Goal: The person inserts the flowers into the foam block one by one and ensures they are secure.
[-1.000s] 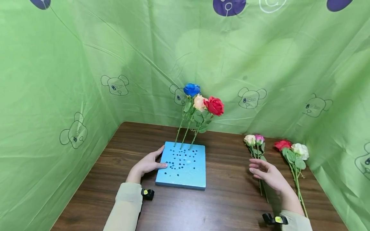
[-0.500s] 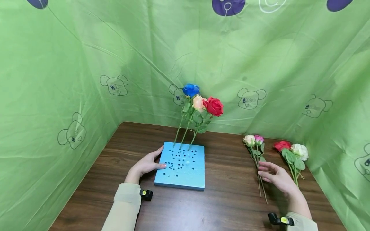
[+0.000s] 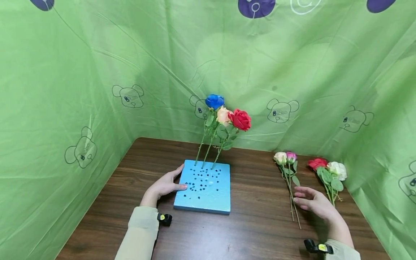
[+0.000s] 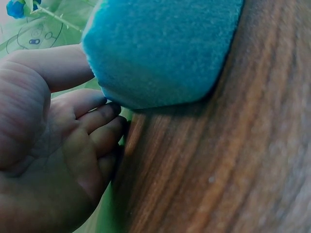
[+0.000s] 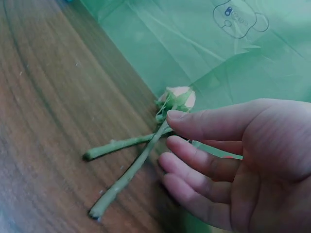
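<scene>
My left hand [image 3: 165, 185] holds the left edge of a light blue foam block [image 3: 214, 196] dotted with holes. Its thumb lies on the top face; in the left wrist view the fingers [image 4: 104, 116] bend against the block's side. Three artificial roses stand in the block's back row: a blue rose [image 3: 215, 102], a peach rose [image 3: 223, 116] and a red rose [image 3: 239, 120]. At the right, my right hand [image 3: 313, 204] hovers with loosely bent fingers beside two crossed stems [image 5: 126, 177], thumb tip close over them. Those belong to a cream rose [image 3: 280, 158] and a pink rose [image 3: 291, 156].
Farther right lie another red rose [image 3: 317, 164] and a white rose [image 3: 337, 170], their lower stems hidden behind my right hand. All rests on a brown wooden table [image 3: 256, 224]. A green curtain [image 3: 169, 72] hangs along the back and sides.
My right hand has shifted right and slightly toward me, from over the cream and pink roses' stems to beside them. The left hand keeps its hold on the block.
</scene>
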A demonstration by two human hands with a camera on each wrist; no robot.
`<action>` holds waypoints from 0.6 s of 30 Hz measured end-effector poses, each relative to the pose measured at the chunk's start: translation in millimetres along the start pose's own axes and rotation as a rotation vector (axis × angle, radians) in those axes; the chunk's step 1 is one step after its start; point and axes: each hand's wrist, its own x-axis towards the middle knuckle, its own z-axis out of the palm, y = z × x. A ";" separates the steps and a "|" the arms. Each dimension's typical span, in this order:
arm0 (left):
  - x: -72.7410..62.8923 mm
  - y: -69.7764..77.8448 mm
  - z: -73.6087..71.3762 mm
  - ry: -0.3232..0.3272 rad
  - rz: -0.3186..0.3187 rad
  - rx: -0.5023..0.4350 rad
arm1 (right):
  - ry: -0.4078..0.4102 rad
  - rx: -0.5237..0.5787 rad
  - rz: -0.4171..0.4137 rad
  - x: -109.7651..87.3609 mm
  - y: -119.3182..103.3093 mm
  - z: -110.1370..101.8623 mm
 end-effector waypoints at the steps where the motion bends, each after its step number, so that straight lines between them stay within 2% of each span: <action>1: 0.0 0.0 0.4 0.002 -0.002 0.003 | -0.006 -0.005 0.012 0.6 1.4 -0.3; 9: -1.0 1.0 0.8 0.018 -0.004 0.019 | -0.028 -0.018 0.062 2.7 5.2 -2.0; 15: -0.6 0.6 0.8 0.012 -0.004 0.013 | -0.037 0.078 0.118 2.8 2.7 1.9; 18: -0.4 0.3 0.6 0.011 0.000 0.009 | -0.032 0.088 0.136 3.3 1.0 5.2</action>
